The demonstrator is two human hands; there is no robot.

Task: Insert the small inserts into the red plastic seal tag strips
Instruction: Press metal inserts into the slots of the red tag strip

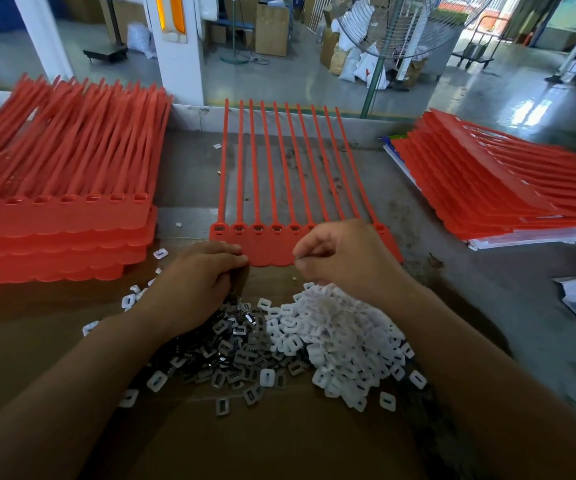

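Note:
A red seal tag strip sheet (pixel 272 247) lies flat in the middle of the table, tails pointing away from me. Several of its sockets near the heads show small inserts. In front of it lie a heap of dark metal inserts (pixel 231 351) and a heap of white plastic inserts (pixel 342 337). My left hand (pixel 193 285) rests on the metal heap with fingers curled down at the sheet's near edge; what it holds is hidden. My right hand (pixel 345 254) hovers over the sheet's right heads, thumb and forefinger pinching a small metal insert (pixel 298 259).
A tall stack of red strip sheets (pixel 58 202) stands at the left, another stack (pixel 494 188) on white papers at the right. Loose white inserts (pixel 160 253) lie scattered near the left stack. A brown cardboard sheet (pixel 279 438) covers the table front. A fan stand rises behind the table.

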